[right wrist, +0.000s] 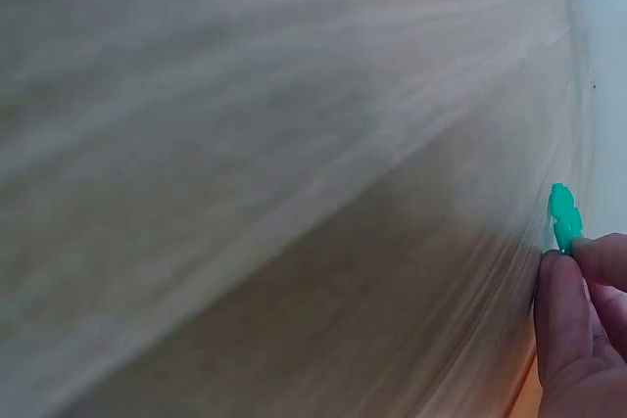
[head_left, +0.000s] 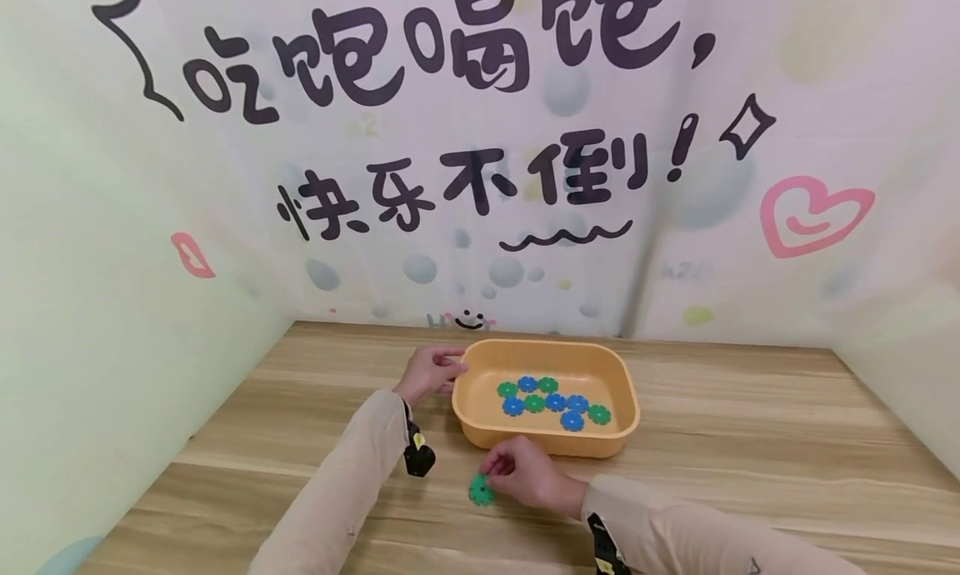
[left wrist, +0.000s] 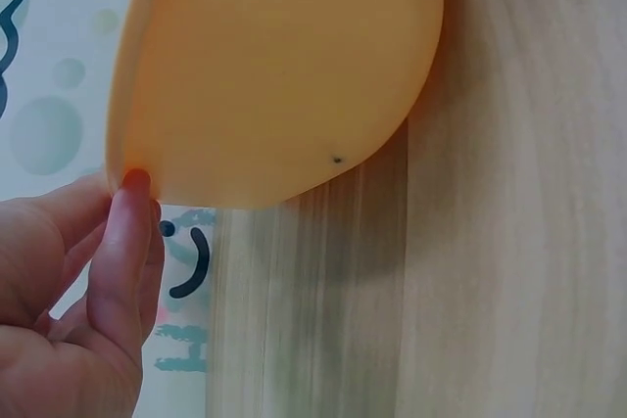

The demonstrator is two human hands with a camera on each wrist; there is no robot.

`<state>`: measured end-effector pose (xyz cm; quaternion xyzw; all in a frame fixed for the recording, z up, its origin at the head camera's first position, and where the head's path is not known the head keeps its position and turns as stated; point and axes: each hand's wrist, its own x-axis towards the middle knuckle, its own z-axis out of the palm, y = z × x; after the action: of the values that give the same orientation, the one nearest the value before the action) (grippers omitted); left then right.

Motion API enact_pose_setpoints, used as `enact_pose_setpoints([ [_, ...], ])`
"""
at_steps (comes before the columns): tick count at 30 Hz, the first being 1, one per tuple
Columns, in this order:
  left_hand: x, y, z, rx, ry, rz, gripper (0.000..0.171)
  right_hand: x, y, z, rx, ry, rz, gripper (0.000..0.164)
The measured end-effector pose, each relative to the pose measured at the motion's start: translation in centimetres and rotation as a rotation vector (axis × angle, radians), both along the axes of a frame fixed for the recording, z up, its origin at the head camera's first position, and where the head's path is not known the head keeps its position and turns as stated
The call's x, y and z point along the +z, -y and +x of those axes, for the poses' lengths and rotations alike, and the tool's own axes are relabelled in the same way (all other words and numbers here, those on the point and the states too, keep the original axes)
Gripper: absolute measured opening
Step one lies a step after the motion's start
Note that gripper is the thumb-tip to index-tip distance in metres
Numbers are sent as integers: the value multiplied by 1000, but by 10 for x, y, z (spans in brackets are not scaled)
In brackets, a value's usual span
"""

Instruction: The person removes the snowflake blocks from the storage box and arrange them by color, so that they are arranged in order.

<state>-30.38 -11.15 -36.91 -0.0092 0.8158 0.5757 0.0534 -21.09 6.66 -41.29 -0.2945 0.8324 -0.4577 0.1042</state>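
Tray [head_left: 592, 445] below “快乐不倒!” [head_left: 477, 183]

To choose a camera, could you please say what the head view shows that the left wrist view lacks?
Head view only: right hand pinching a green notched plastic disc, plus similar blue discs and green discs in the rounded orange plastic tub.
Left wrist view only: a tiny dark mark on the tub's outside.
Both: left hand gripping the tub, and the wood-grain table.
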Motion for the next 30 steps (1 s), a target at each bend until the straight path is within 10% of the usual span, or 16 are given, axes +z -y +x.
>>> enact_pose_setpoints([
  [30, -3, 3, -3, -10, 8, 20, 36, 0, 12, -4, -67, -4, 8, 5],
])
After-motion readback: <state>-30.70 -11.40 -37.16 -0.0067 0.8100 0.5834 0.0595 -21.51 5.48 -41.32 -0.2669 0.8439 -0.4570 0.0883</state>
